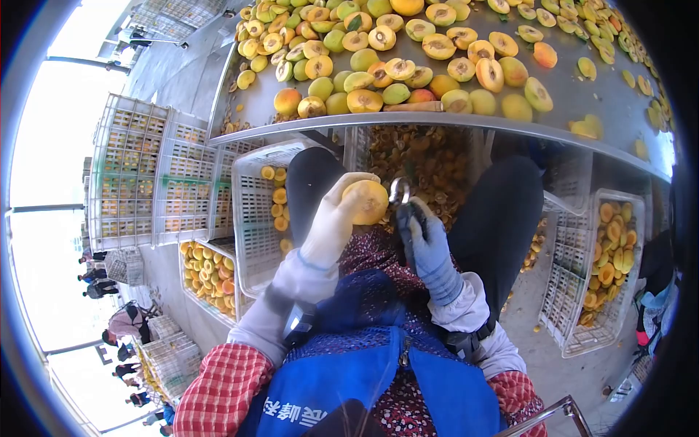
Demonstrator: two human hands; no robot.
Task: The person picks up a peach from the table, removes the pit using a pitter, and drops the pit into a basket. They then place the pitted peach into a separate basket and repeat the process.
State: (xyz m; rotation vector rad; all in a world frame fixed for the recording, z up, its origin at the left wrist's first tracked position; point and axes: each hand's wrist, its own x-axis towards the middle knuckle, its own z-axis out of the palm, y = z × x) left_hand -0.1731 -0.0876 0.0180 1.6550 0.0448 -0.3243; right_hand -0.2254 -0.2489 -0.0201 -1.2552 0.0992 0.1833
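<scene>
My left hand (336,211), in a white glove, is closed around a yellow peach half (368,202) in front of my lap. Just to its right, my right hand (431,244), in a pale blue-grey glove, grips a pitting tool with a dark handle. The curved, shiny metal head of the pitting tool (399,190) points up beside the fruit, with a small gap between them. Many halved peaches (438,45) lie on the metal table (539,127) ahead, several with brown pits showing.
Beneath the table edge, a crate holds brown pits and scraps (419,156). A white crate (251,211) stands by my left leg, near another with peach halves (206,269). To the right is a filled crate (608,247). Stacked crates (127,171) and people are farther left.
</scene>
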